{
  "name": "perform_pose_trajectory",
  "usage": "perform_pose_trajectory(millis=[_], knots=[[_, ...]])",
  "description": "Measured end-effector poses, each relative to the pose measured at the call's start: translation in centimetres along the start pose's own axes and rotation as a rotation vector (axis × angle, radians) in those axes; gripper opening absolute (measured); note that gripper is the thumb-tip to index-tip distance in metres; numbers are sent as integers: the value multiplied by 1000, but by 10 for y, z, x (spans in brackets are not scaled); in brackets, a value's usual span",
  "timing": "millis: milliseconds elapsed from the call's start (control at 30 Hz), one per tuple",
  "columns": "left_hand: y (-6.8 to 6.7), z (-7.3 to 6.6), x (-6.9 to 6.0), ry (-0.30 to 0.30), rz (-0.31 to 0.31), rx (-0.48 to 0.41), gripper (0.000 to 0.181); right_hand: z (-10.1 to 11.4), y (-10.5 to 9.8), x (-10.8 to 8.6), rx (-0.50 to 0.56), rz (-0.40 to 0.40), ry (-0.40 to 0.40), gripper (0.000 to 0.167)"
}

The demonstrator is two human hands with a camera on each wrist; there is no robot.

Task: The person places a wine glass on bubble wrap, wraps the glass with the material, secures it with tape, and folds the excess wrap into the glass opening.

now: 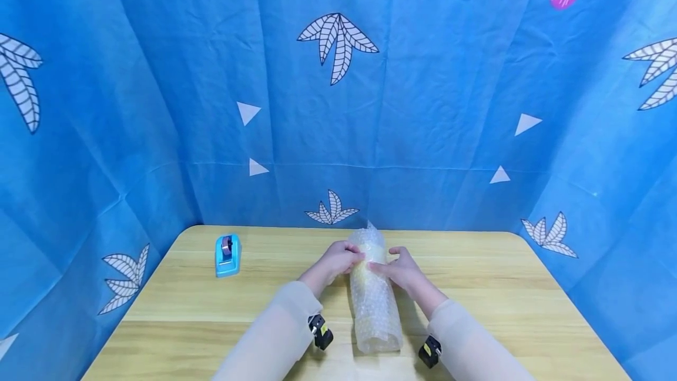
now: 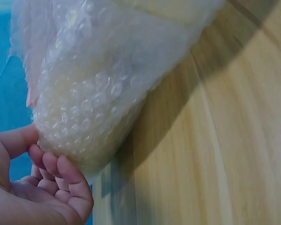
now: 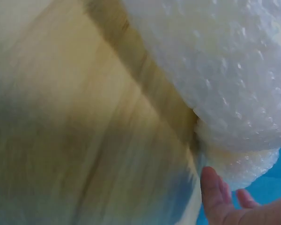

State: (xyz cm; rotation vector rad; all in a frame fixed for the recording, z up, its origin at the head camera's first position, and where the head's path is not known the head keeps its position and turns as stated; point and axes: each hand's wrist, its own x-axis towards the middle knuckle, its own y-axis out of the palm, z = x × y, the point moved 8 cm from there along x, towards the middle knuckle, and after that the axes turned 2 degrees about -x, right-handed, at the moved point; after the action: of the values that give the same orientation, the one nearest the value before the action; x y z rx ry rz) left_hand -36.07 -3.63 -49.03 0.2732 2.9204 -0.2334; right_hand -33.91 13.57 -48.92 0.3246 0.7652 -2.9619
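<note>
A roll of bubble wrap [image 1: 375, 310] lies lengthwise on the table, its far end toward the curtain. Something yellowish shows faintly through the layers; what it is cannot be made out. On the roll's left side, my left hand [image 1: 341, 258] pinches the wrap between thumb and curled fingers, seen closely in the left wrist view on the bubble wrap [image 2: 93, 93]. From the right, my right hand [image 1: 402, 268] lays its thumb on top of the roll, the other fingers spread loosely beside it. In the right wrist view the right hand's fingers [image 3: 213, 194] extend near the roll's far end.
A light blue tape dispenser [image 1: 227, 257] stands at the back left of the wooden table [image 1: 476, 287]. Behind and on both sides hangs a blue patterned curtain [image 1: 439, 104]. Small black devices [image 1: 320, 332] sit at both wrists.
</note>
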Motion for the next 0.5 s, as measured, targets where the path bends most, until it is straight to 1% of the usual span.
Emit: perform_pose_trajectory(millis=[133,233,333,500], knots=[[2,-1,-1,-1,-50,-4,13,13,-9,0,-107,-71,-95,71],[4,-1,-1,2,-92,-14,11,24,-13,-2,-176,-100,-164,60],[5,-2,-2,1,-131,-16,10,32,-12,-2,-228,-97,-221,51],[6,-1,-1,5,-170,-2,10,40,-6,-1,-275,-44,-286,40]])
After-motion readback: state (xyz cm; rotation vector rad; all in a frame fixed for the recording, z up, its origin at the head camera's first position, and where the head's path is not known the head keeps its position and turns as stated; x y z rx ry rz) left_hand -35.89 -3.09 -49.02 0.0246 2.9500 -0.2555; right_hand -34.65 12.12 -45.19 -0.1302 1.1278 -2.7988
